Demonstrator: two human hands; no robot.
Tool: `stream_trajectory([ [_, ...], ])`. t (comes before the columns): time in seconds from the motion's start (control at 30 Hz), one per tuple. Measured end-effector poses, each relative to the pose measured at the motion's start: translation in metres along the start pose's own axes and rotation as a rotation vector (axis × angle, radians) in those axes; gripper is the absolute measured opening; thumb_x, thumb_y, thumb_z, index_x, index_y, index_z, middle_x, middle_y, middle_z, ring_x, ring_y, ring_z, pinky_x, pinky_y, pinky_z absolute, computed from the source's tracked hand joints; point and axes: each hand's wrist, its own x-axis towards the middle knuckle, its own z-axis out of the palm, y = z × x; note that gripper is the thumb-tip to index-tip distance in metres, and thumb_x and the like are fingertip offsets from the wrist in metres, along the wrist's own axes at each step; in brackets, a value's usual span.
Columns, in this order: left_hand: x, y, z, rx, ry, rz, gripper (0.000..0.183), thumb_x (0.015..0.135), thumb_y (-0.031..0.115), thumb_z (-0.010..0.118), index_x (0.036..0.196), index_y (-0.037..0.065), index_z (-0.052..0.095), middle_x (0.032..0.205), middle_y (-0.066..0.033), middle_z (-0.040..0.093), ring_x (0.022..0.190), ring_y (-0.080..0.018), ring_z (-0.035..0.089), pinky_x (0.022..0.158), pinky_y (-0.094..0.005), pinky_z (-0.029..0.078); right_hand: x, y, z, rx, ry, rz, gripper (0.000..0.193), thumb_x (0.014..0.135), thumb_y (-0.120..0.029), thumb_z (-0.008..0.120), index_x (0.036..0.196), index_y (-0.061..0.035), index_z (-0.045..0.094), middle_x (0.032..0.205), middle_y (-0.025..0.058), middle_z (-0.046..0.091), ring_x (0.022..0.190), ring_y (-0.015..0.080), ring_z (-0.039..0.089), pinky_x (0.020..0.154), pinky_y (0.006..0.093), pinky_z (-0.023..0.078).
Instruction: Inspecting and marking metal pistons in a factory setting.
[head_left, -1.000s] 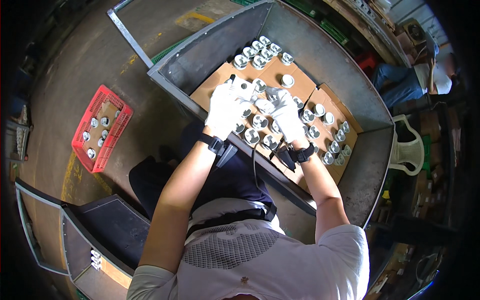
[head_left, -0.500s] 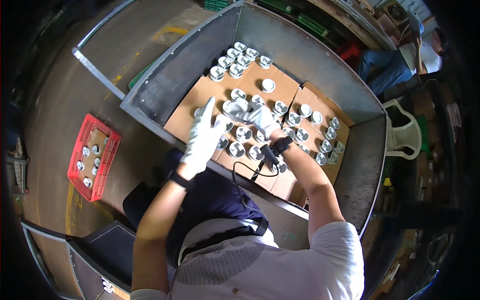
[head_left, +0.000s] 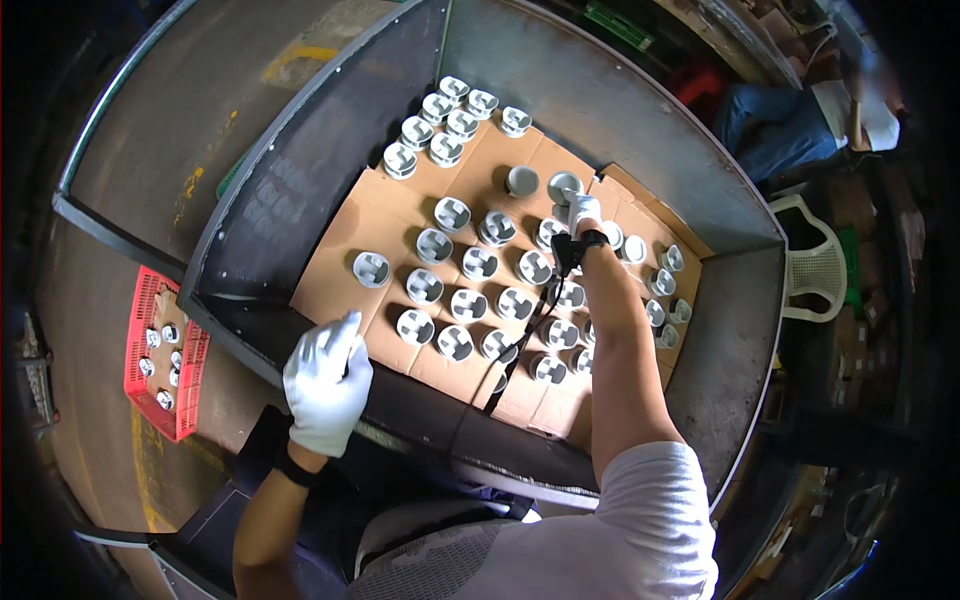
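Grey metal bin holds cardboard, the left hand loosely curled and free above its near wall, the right hand touching, grip unclear, one round piston near the cardboard's far edge.

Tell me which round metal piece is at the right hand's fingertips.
The metal piece immediately right of the smooth grey-topped one; only it sits at the fingertips of the right hand.
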Motion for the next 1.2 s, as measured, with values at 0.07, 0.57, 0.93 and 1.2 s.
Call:
stream_trajectory([
  [0.07, 0.003, 0.0, 0.008, -0.03, -0.026, -0.022, 0.04, 0.076, -0.002, 0.069, 0.115, 0.008, 0.067, 0.095, -0.0099, 0.067, 0.082, -0.0283, 0.065, 0.071, -0.0393, 0.055, 0.038, 0.008, -0.013, 0.142, -0.002, 0.038, 0.022, 0.09, -0.02, 0.067, 0.107, -0.0053, 0.067, 0.095, 0.0129, 0.07, 0.074, 0.0245, 0.07, 0.063, 0.0358, 0.061],
  [0.57, 0.012, 0.006, -0.002, -0.076, -0.279, -0.221, 0.035, 0.079, -0.002, 0.065, 0.114, 0.004, 0.067, 0.103, -0.0123, 0.069, 0.09, -0.0305, 0.065, 0.08, -0.0378, 0.054, 0.131, 0.093, 0.02, -0.859, 0.471, -0.124, 0.023, 0.086, -0.017, 0.06, 0.095, -0.0009, 0.075, 0.095, 0.0191, 0.074, 0.09, 0.0291, 0.072, 0.072, 0.0406, 0.056],
  [0.93, 0.011, 0.007, -0.006, -0.094, -0.214, -0.201, 0.036, 0.074, -0.002, 0.069, 0.11, 0.006, 0.068, 0.097, -0.01, 0.068, 0.086, -0.0291, 0.067, 0.073, -0.0374, 0.056, -0.046, -0.022, 0.206, -0.569, -0.109, -0.678, 0.035, 0.086, -0.035, 0.068, 0.106, -0.0061, 0.072, 0.111, 0.0211, 0.069, 0.1, 0.0374, 0.067, 0.088, 0.0455, 0.051],
  [1.2, 0.009, 0.002, -0.006, -0.171, -0.198, -0.261, 0.038, 0.072, 0.002, 0.07, 0.109, 0.007, 0.068, 0.091, -0.0088, 0.067, 0.082, -0.0284, 0.068, 0.066, -0.0374, 0.057, -0.08, 0.02, 0.326, -0.587, -0.195, -0.555, 0.038, 0.092, -0.039, 0.057, 0.116, -0.0108, 0.066, 0.106, 0.0166, 0.072, 0.103, 0.0322, 0.067, 0.093, 0.0419, 0.05],
])
